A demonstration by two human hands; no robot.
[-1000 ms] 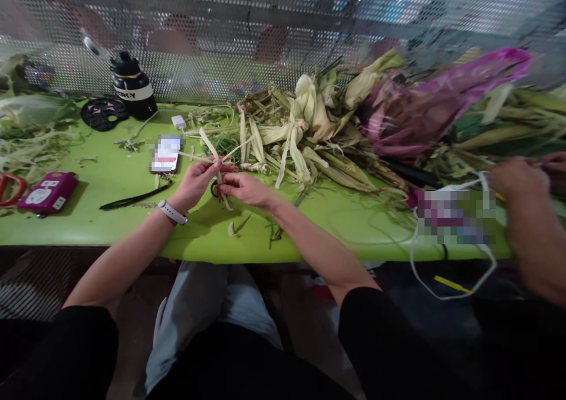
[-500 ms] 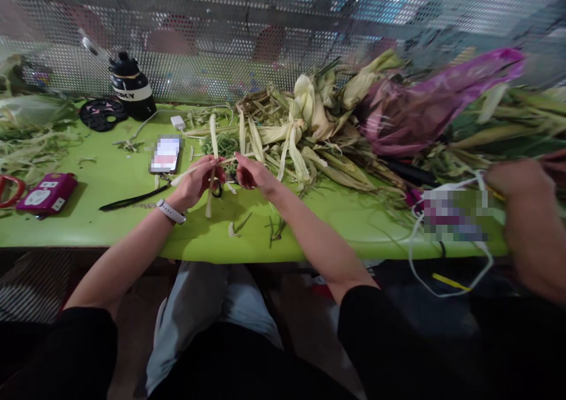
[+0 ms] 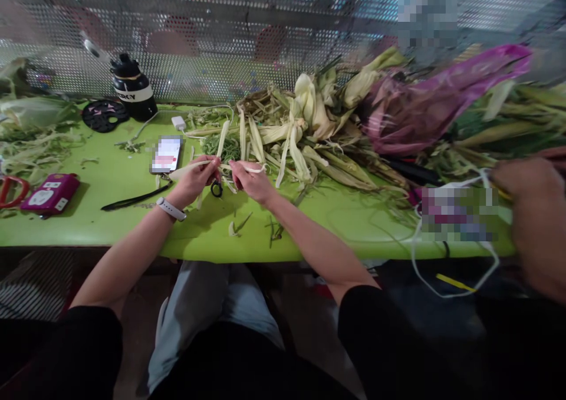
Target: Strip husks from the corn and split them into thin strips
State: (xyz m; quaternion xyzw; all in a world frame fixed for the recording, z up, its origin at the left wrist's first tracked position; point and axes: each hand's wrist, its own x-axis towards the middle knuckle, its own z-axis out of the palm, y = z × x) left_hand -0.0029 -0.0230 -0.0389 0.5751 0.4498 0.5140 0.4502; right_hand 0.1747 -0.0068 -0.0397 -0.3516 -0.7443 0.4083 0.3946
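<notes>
Both my hands are over the middle of the green table (image 3: 345,223). My left hand (image 3: 194,179), with a white watch on its wrist, is closed around pale corn husk strips (image 3: 221,146) that stick out to the left and upward. My right hand (image 3: 248,179) pinches the same strips from the other side, a thin end curling to its right. The two hands almost touch. A small black ring (image 3: 216,189) lies on the table just below them. Behind the hands lies a big pile of corn husks (image 3: 305,128).
A phone (image 3: 165,154), a black strap (image 3: 132,198), a white charger (image 3: 178,122), a black bottle (image 3: 132,90) and a black lid (image 3: 105,114) lie left. A magenta case (image 3: 49,192) is far left. A purple bag (image 3: 424,108) and another person's hand (image 3: 528,187) are at right. Perforated metal stands behind.
The husk strips have been turned and lifted, one end swinging from low to pointing up toward the pile. Both hands have shifted a little away from me.
</notes>
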